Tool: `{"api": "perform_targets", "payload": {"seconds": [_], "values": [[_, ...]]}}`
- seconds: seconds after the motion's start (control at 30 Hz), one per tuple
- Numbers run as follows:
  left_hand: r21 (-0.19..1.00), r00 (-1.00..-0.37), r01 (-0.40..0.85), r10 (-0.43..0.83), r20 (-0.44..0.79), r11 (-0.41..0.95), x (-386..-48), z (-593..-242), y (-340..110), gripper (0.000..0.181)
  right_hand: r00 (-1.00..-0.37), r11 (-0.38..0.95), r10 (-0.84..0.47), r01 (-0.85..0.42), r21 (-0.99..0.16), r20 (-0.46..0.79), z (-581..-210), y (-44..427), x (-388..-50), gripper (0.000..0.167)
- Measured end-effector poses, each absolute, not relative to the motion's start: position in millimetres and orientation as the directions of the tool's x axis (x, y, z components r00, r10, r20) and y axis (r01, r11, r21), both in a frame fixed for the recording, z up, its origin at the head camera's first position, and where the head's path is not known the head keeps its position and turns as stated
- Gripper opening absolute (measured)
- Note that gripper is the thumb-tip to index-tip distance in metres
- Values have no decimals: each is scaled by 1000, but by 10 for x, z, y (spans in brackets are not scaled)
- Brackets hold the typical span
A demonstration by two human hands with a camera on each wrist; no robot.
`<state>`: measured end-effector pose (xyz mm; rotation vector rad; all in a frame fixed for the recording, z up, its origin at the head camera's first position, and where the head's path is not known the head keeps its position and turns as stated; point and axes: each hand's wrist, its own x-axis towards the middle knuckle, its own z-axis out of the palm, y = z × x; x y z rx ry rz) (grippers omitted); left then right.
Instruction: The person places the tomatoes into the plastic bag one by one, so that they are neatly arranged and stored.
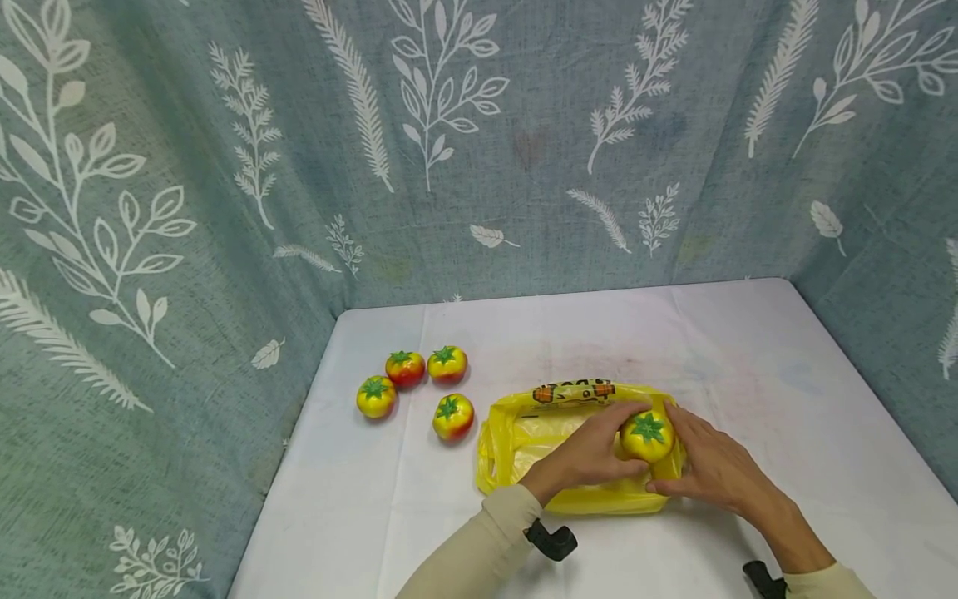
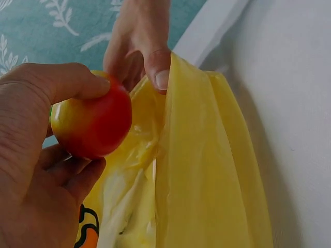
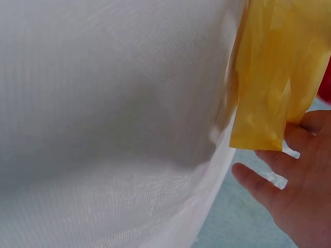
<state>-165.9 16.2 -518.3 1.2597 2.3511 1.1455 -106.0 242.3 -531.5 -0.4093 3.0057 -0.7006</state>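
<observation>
The left wrist view showed the tomato's [image 2: 101, 121] red side, hidden from the head view. Leaves [image 1: 648, 428] up, it sat in the left hand's [image 1: 599, 449] grip above the sideways-stretched bag [image 1: 591, 501]; the right hand [image 1: 711, 464] touched the bag, fingers spread.

The bag [image 1: 606, 502] lies on the tabletop [image 1: 404, 516]. The held tomato [image 1: 648, 438] is in the left grip [image 1: 595, 445], over the right part of the bag's opening. The right grip [image 1: 711, 466] is at the bag's right end. Near the bag's left side lies a single tomato [image 1: 453, 417]; farther left, toward the bag's rear, a group of three tomatoes [image 1: 405, 370]. Behind the bag hangs the curtain [image 1: 524, 266].
</observation>
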Motion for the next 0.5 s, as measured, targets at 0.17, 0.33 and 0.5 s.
{"api": "perform_targets", "payload": {"seconds": [0.17,0.33,0.5], "values": [[727,-591,602,796,128,330,-1674,-5206,197,78,-963,859,-265,-260,-441,50,-5317,2433,-1051,129],[708,-588,612,801,109,353,-1676,-5233,219,77,-957,853,-280,-284,-438,76,-5316,2441,-1038,127],[712,-579,603,812,78,361,-1662,-5255,223,77,-958,852,-281,-279,-444,62,-5314,2449,-1033,130]]}}
